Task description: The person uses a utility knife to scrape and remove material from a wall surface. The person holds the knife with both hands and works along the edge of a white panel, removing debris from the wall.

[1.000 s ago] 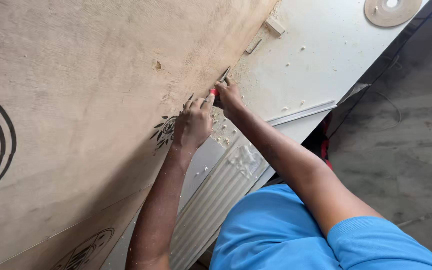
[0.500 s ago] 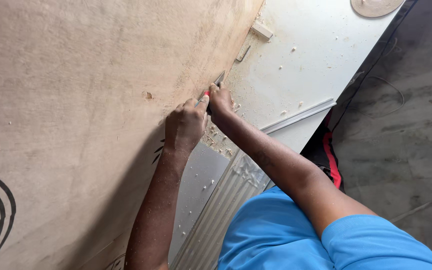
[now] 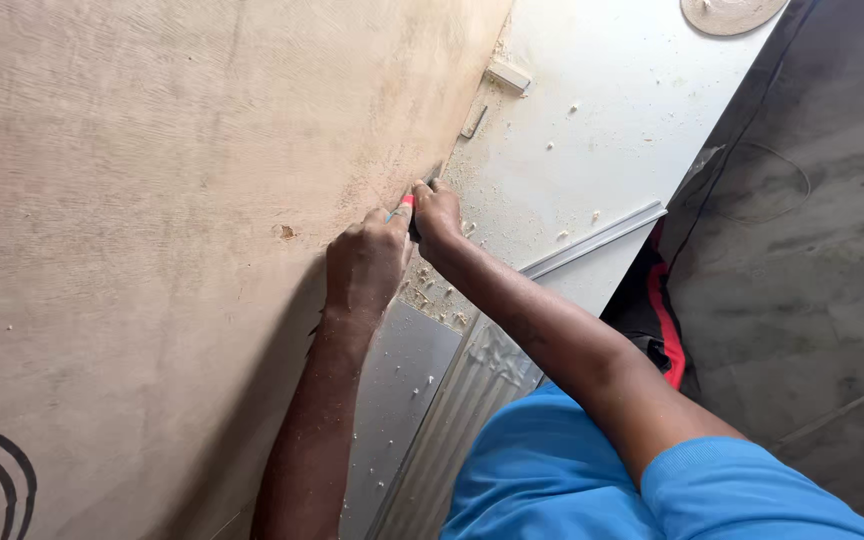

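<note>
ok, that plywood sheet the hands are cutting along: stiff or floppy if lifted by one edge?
The plywood sheet is broad and looks thin, so it would probably flex. It likely slides easily on the smooth white panel. Both the left hand and right hand press at its edge.

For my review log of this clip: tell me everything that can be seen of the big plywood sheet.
The plywood sheet is a large, flat, pale brown board with fine wood grain, filling the left of the view and running out of frame. A small dark knot sits near its middle, and part of a black circular stamp shows at the lower left corner. Its right edge runs diagonally, rough, with sawdust and chips beside it on the white surface. The left hand rests on that edge; the right hand is closed on a small red-handled tool there.
</note>
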